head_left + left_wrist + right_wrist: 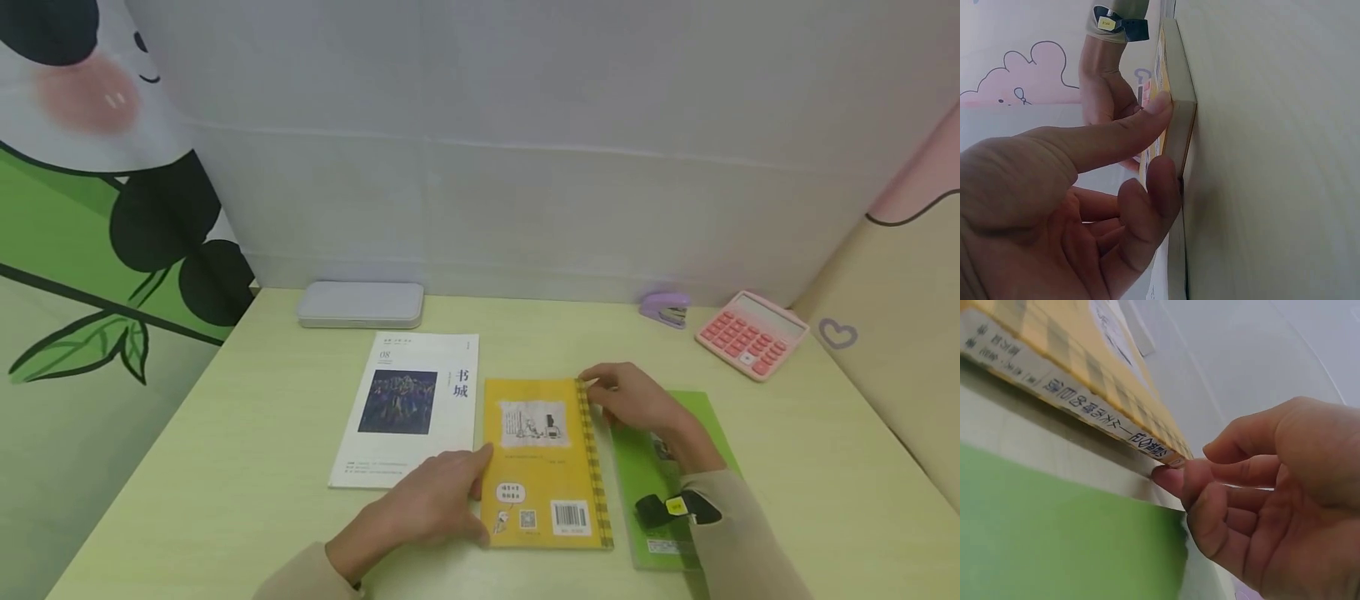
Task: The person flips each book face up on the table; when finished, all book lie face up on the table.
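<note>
A yellow book (536, 475) lies back cover up, with a checked strip along its spine. My left hand (438, 500) grips its left edge: the thumb (1116, 139) lies at the near corner and the curled fingers rest against the page side. At the far right corner my right hand (633, 398) holds the book, fingertips (1169, 479) right at the lower end of the spine. To the left a white magazine (405, 454) with a dark picture lies flat, next to the left fingers. A green book (645, 475) lies to the right, partly hidden under my right forearm.
At the back left of the table (225, 433) stands a pale flat case (362, 304). A purple stapler (664, 308) and a pink calculator (753, 335) lie at the back right. A pale hanging cloth (525, 217) closes off the back edge.
</note>
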Tool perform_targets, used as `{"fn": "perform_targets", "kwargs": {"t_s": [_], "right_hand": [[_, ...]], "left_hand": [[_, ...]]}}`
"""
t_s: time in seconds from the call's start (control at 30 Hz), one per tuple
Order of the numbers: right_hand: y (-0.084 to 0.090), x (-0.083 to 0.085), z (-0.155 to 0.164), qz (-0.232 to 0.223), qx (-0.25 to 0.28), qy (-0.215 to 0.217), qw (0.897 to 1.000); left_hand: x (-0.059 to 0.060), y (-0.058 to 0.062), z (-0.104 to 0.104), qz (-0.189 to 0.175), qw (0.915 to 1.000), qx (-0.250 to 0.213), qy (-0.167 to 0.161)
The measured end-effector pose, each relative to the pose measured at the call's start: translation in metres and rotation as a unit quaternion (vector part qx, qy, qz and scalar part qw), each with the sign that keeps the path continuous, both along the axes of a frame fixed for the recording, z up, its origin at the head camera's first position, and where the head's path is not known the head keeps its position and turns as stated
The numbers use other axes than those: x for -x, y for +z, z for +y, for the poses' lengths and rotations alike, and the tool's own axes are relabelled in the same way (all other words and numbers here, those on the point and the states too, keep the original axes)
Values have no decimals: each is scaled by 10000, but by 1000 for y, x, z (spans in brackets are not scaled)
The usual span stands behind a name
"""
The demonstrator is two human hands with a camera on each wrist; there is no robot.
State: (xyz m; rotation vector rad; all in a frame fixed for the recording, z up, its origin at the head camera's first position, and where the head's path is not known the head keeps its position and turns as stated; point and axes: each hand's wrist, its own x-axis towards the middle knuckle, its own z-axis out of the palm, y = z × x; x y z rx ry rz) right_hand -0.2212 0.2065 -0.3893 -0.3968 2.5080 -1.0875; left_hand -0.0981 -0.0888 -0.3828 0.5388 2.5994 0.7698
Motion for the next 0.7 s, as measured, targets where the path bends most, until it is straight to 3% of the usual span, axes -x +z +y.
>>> {"fn": "perform_targets", "kwargs": {"t_s": [0.43,0.7], "right_hand": [[-5,5,18,-402,1247,122,9913],[-9,8,25,-580,1296,344,9893]], "left_hand": [[-2,2,0,27,10000,13,-37],[-2,4,-1,-51,9999,80,-97]]}}
